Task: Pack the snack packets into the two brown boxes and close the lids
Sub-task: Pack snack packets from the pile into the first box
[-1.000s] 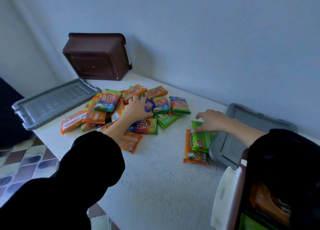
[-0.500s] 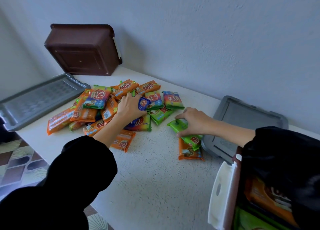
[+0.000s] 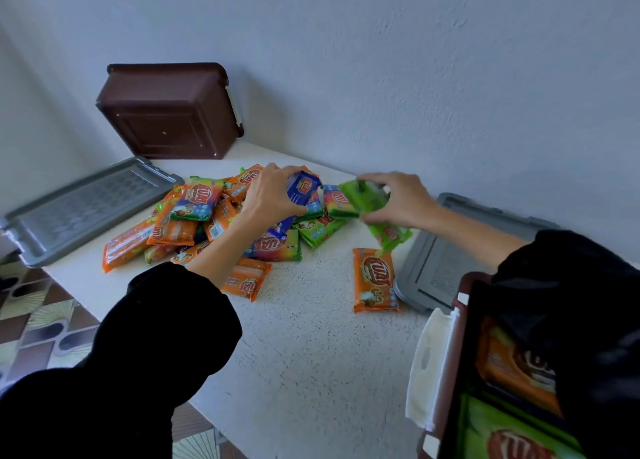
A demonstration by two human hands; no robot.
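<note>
I take this for a room in a home: a plain painted wall (image 3: 415, 60), a white speckled tabletop (image 3: 311, 337) against it, patterned floor tiles (image 3: 38, 323) below.

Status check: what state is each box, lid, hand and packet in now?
Far brown plastic box: tipped, base showing.
Near brown plastic box: open, partly filled.
Left grey plastic lid: off, on table.
Right grey plastic lid: off, on table.
Left hand: grips blue snack packet.
Right hand: grips green snack packets.
Snack packet pile: loose on table.
</note>
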